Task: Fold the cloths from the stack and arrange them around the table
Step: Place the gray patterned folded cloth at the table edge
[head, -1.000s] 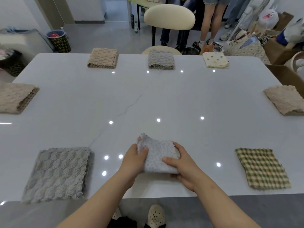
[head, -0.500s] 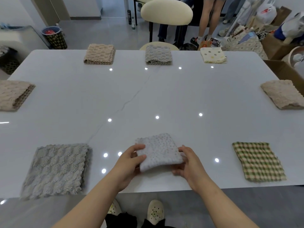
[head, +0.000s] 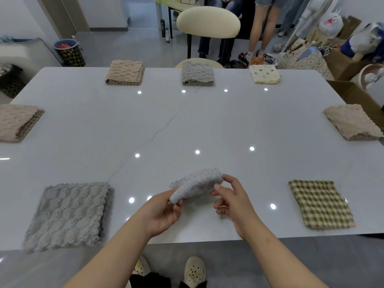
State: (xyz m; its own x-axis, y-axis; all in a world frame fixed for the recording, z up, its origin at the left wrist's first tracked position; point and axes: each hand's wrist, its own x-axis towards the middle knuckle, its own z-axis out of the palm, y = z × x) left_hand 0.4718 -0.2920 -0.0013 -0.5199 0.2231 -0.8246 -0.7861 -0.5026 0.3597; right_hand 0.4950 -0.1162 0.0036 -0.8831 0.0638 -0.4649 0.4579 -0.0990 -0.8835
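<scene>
The small folded pale-grey knobbly cloth (head: 196,185) hangs above the white table's (head: 187,125) near edge, its long axis left to right. The left hand (head: 164,213) pinches its near-left corner; the right hand (head: 232,201), fingers loosely curled, touches its right end.

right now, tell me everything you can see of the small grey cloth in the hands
The grey cloth is small, pale grey and bumpy, like soft fleece. It is folded into a thick pad, tilted and apparently lifted just above the table near its front edge. The left hand pinches its lower left corner; the right hand touches its right end with its fingertips.
</scene>
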